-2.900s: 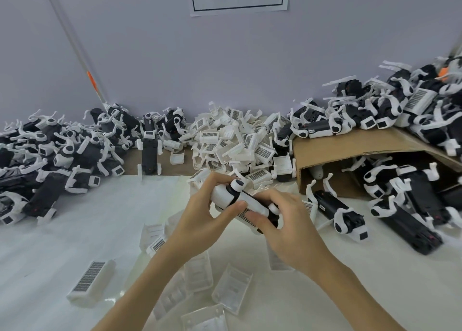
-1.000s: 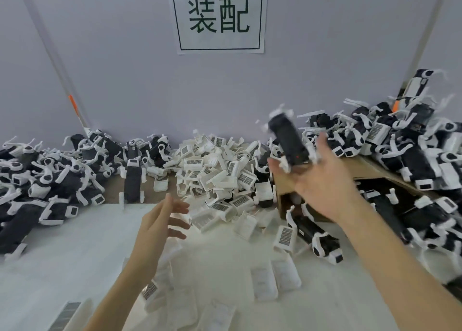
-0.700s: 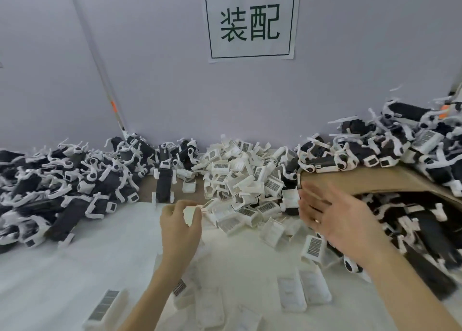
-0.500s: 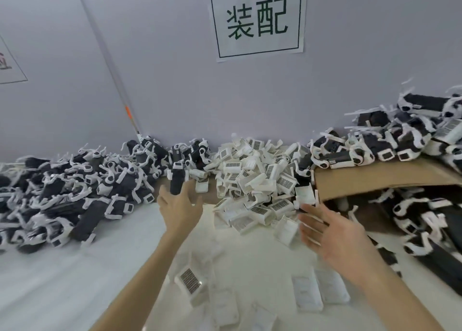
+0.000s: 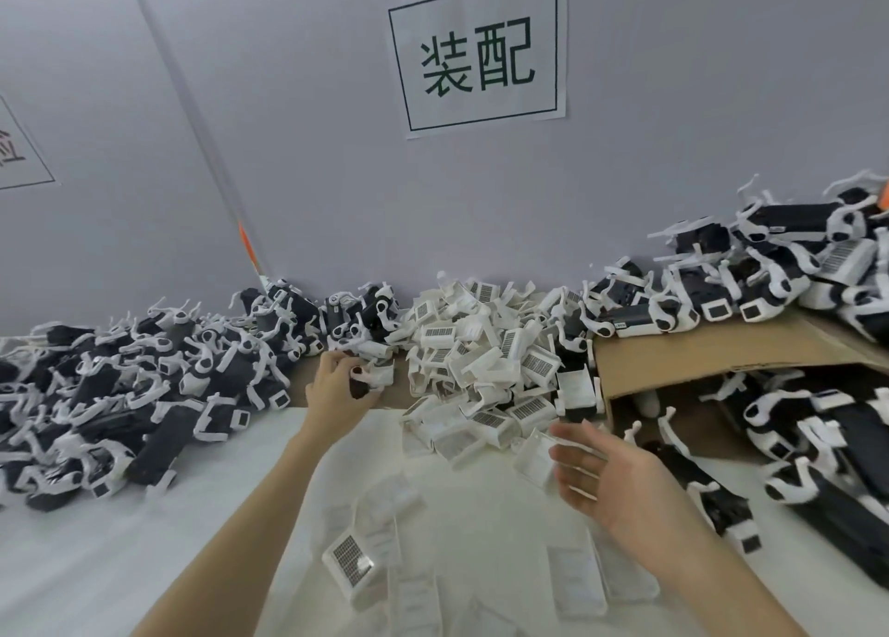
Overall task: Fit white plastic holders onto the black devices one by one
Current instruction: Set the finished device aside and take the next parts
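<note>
**Done with one, grabbing the next**

A moment ago I was holding a black device with both hands and pushing its white holder on. Then my right hand tossed it toward the pile at the right side of the worktop. Now that hand is empty. So I think one more device is done, and I am starting on the next one.

My left hand has moved out to the far edge of the worktop. Its fingers are curled around a black device with white bits on it, right where the left pile meets the heap of white holders. My right hand holds nothing. Its fingers are spread wide and it floats just above the worktop, near the front of the holder heap. I guess it will pick a holder next.

More loose holders lie flat close to me. Finished devices sit on a cardboard box at the right side.

On the wall a white sign says 装配 in big dark letters inside a thin frame. Another sign at the left is cut off, so I cannot read it. Many holders have barcode stickers, but they are too small to read.
</note>
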Available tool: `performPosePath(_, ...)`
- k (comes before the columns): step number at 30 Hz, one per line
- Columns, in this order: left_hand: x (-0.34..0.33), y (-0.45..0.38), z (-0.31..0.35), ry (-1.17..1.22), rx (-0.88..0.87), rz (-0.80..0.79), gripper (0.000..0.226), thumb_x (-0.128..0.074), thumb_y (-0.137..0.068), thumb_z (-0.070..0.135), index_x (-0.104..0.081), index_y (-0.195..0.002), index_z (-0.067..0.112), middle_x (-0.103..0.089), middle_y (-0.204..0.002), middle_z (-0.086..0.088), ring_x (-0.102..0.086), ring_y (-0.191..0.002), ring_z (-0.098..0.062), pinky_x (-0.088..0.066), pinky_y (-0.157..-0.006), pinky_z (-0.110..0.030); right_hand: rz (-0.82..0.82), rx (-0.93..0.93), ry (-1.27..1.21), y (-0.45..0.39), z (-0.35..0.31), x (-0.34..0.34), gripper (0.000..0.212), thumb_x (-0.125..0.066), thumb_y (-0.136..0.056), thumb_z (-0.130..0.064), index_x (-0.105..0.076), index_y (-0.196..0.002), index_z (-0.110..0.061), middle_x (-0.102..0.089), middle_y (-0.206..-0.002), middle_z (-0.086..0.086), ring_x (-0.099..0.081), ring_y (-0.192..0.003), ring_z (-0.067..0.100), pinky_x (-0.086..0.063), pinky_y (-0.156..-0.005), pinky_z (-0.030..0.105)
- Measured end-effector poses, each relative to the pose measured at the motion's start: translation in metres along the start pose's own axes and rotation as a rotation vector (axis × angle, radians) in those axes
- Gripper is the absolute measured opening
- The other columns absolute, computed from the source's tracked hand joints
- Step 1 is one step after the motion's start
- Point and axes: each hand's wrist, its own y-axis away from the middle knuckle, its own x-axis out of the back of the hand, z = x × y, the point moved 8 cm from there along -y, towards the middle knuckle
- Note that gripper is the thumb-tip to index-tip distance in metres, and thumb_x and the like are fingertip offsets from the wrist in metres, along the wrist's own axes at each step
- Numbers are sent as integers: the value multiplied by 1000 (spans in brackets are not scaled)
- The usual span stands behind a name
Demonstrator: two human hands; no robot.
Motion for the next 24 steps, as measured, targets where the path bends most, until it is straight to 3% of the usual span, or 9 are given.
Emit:
performPosePath(5,-21,8,-8,-103,38,-101,52,-79,-93,41,-61,-138,25,-25,-157,-12,-25,-147,-39,-31,-119,-54,-23,-13,6,3,3,-3,41,-66,-90,-36,-80,-111,-4,-71,-94,13,-67,-76,21,-53,-77,35)
performPosePath(7,-27,6,-10,-24,64,-115,50,-78,-94,35,-58,-137,19,-32,-152,-18,-25,-147,-39,-29,-120,-51,-26,-15,21,3,4,-3,39,-66,-89,-36,-81,-109,-5,-71,-94,13,-68,-76,20,-55,-75,33)
performPosePath(9,-24,4,-4,34,2,-42,34,-80,-92,20,-62,-119,9,-50,-132,-17,-41,-134,-35,-32,-114,-48,-22,-13,46,3,4,-3,38,-67,-88,-37,-82,-106,-6,-72,-94,13,-69,-75,20,-58,-69,30)
performPosePath(11,-18,6,3,90,-18,24,17,-76,-93,6,-62,-101,4,-59,-109,-10,-56,-112,-37,-40,-95,-45,-18,-8,65,4,4,-4,38,-67,-88,-37,-82,-106,-7,-72,-94,14,-69,-76,21,-58,-67,29)
performPosePath(13,-12,12,9,149,-2,77,13,-71,-96,2,-59,-93,5,-61,-91,-3,-60,-96,-37,-38,-77,-40,-14,-7,73,4,4,-4,37,-67,-88,-37,-82,-106,-8,-73,-94,14,-70,-77,21,-59,-67,29)
performPosePath(15,-2,22,18,272,22,145,12,-71,-98,5,-62,-92,9,-62,-81,5,-61,-85,-29,-38,-72,-36,-12,-5,72,4,4,-4,36,-66,-89,-35,-82,-106,-7,-73,-94,14,-70,-76,21,-58,-67,29)
performPosePath(18,12,44,48,487,17,159,8,-77,-96,11,-71,-92,15,-70,-86,1,-61,-77,-22,-46,-71,-35,-1,25,82,3,2,-2,35,-61,-98,-30,-79,-111,-3,-72,-94,16,-69,-77,23,-57,-70,31)
performPosePath(22,28,90,101,731,-106,109,13,-78,-95,10,-73,-91,21,-79,-101,11,-71,-87,-34,-59,-81,-44,-31,86,138,6,-1,-10,39,-61,-97,-31,-75,-118,-2,-74,-100,20,-72,-81,27,-58,-74,34)
performPosePath(24,32,113,123,844,-178,71,15,-78,-95,8,-73,-91,22,-80,-108,13,-74,-87,-27,-61,-76,-37,-42,115,138,7,-3,-17,47,-62,-92,-35,-69,-125,-3,-76,-107,24,-75,-89,34,-61,-73,36)
